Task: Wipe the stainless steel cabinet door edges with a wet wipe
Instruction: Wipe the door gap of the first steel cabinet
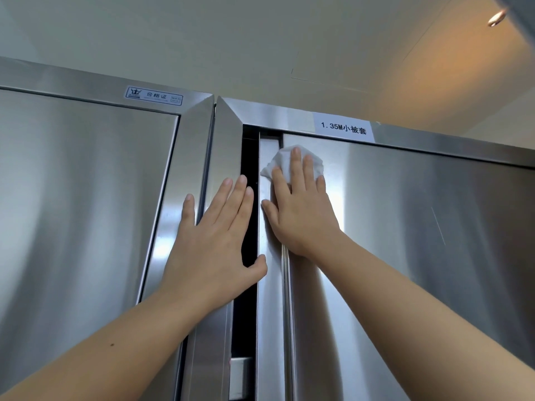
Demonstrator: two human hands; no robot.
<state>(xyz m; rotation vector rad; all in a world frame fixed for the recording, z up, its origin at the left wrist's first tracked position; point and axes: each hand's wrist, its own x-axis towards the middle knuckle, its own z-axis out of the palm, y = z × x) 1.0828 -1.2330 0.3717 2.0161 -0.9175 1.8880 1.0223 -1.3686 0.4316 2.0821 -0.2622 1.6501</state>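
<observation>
A left hand lies flat on the steel frame, grip open, beside a dark gap. Further right, the right hand, fingers straight, grip open, presses a white wet wipe onto the cabinet door at its upper left edge.

The white, crumpled wet wipe lies flat against the brushed stainless steel cabinet door, close to the door's upper left corner and just under its top edge. The straight fingers of the right hand press it there. The door stands a little open, so a dark narrow gap shows beside its vertical left edge.
</observation>
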